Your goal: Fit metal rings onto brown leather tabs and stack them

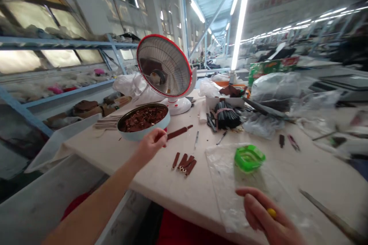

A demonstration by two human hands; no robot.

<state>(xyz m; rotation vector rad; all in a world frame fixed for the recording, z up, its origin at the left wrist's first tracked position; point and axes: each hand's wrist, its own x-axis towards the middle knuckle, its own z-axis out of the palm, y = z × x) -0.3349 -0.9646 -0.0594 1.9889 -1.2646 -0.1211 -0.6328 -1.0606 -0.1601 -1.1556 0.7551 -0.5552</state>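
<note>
My left hand pinches one end of a narrow brown strip, leather-like, with a thinner tip pointing right. It is held over the table beside a round tin full of brown pieces with metal rings. Below it on the table lie several short brown tabs, some with metal rings at their near ends. My right hand is closed at the lower right, with a yellow-ended thing between its fingers; the rest of that thing is hidden. Beyond this hand, a green open container stands on a clear plastic sheet.
A red-rimmed fan-shaped heater stands behind the tin. Flat brown strips are stacked left of the tin. A pen, a bundle of black strips and plastic bags lie farther back. A long blade-like tool is at right.
</note>
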